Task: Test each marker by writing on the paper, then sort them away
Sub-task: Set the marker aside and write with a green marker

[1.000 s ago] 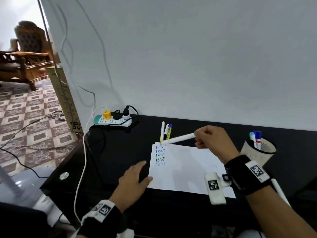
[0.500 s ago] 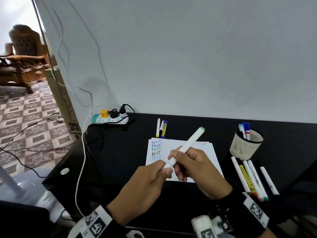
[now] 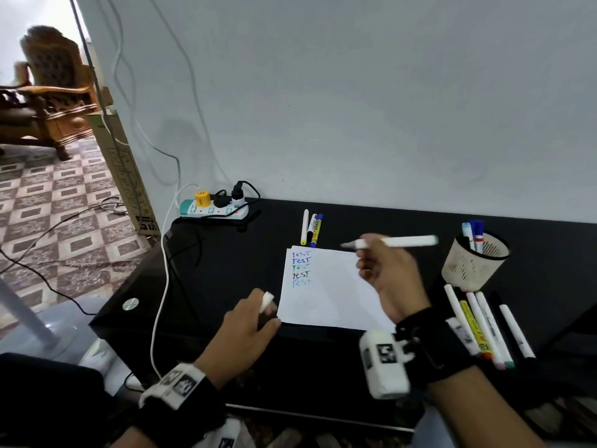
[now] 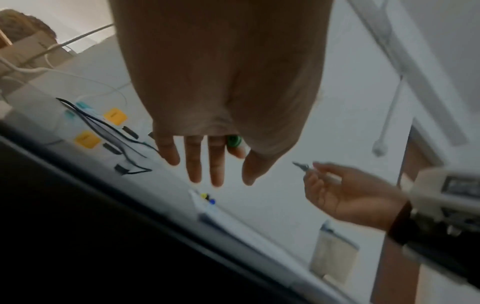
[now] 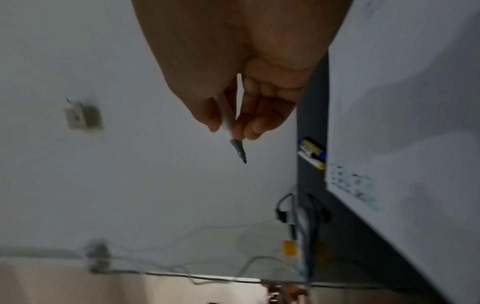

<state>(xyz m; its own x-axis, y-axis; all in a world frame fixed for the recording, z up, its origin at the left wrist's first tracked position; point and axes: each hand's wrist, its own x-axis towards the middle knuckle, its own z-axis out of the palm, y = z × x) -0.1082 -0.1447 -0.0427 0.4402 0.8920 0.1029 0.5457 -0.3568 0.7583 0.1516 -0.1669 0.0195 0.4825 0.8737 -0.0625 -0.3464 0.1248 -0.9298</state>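
Over the paper [image 3: 329, 286], the right hand [image 3: 387, 273] pinches a marker [image 3: 394, 242] with its tip bare, up off the sheet. Beside the paper's near left corner, the left hand [image 3: 248, 321] pinches the cap [image 3: 267, 300] by the counter [image 3: 210, 273]. The wet tip could smudge the words, or the small cap could slip and roll off the edge.

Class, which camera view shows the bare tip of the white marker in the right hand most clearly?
The right wrist view: the white marker's dark pointed tip juts below the right hand's fingers, close to the lens. The head view shows the whole marker, its tip small and blurred. The left wrist view shows it distant and blurred.
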